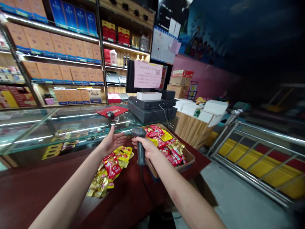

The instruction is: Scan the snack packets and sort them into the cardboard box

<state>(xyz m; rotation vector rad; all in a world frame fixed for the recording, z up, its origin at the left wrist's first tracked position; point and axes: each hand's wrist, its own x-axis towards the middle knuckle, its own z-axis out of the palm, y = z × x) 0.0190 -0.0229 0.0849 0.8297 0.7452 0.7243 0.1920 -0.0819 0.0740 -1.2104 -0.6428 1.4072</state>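
My left hand (112, 141) is open, thumb up and fingers pointing toward the right, with nothing in it. It hovers just over a pile of small snack packets (113, 165) in red, yellow and gold wrappers on the dark red tabletop. My right hand (146, 147) is wrapped round the grip of a dark grey barcode scanner (141, 154), its cable hanging down from the handle. Right beside that hand, a cardboard box (190, 158) holds many more red, yellow and gold packets; my right forearm covers part of its near side.
Behind is a glass display counter (78, 119) bearing a red mat (121, 110), a mouse (110, 114) and a cash register with a monitor (130, 78). Boxed goods fill the shelves (59, 56). A metal railing (262, 159) stands at the right.
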